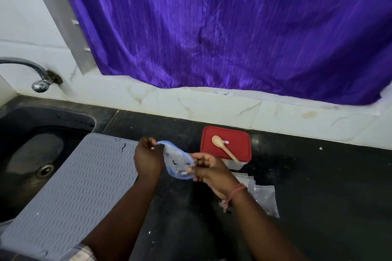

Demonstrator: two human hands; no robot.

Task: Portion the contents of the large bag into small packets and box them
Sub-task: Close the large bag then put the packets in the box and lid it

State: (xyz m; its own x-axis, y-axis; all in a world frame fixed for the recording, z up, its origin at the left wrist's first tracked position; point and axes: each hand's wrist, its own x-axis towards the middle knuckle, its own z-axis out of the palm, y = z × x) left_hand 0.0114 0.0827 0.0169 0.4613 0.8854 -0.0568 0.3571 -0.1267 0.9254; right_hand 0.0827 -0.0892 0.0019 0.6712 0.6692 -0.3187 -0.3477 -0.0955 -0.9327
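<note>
Zip bag (178,161), clear with a blue seal strip, is held above the middle of the black counter (318,176), between the grey mat (80,178) and the box. Left hand (148,158) pinches the far end of the seal; right hand (209,168) pinches the near end, apparently to pull the mouth open. Contents unclear. Red-lidded box (226,144) stands near the counter's back edge, a wooden spoon (224,148) resting on its lid, within reach. Small clear packets (263,195) lie beside the right wrist.
</note>
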